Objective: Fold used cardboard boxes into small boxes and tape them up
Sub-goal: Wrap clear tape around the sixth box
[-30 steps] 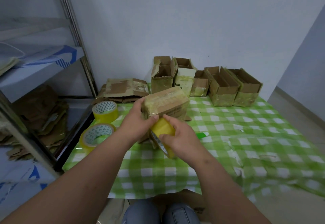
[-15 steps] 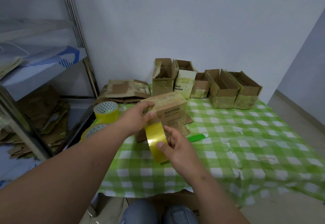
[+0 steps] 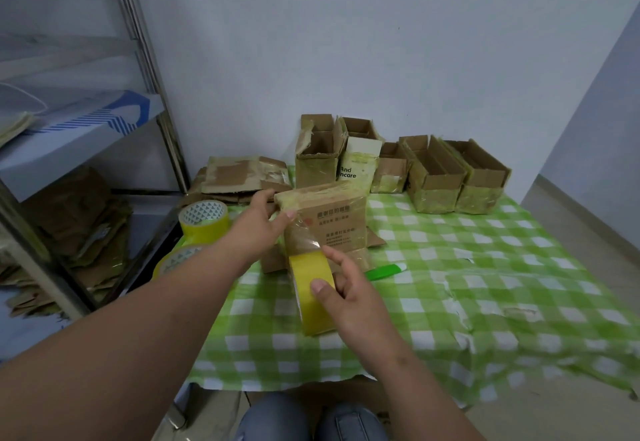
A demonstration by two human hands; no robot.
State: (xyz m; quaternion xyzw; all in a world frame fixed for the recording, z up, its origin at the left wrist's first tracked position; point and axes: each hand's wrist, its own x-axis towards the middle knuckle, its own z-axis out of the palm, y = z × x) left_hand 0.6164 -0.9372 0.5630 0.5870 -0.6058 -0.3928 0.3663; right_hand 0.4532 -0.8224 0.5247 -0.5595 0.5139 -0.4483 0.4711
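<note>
**At centre frame, tape is drawn down a box held steady**

At the middle of the frame the right hand (image 3: 349, 293) grasps a yellow tape roll (image 3: 311, 293), thumb across its outer face and fingers curled round the far side, so the roll can turn while it is pulled toward the person. A clear strip (image 3: 300, 239) runs from the roll up to the box (image 3: 329, 219), which stands just above it on the table. The left hand (image 3: 258, 232) clasps the box's upper left corner, thumb tip pressed on the tape end; that looks meant to pin the strip and stop the box sliding under the pull.

Just right of the right hand a green cutter (image 3: 384, 271) lies on the checked cloth (image 3: 485, 267), near enough to reach when the strip needs cutting. Left of the forearm sit two spare tape rolls (image 3: 203, 220), one partly hidden. Along the wall at upper centre stands a row of finished open boxes (image 3: 436, 174), kept clear of the working space, with flattened cardboard (image 3: 246, 175) stacked to their left. A metal shelf (image 3: 86, 135) fills the left edge.
</note>
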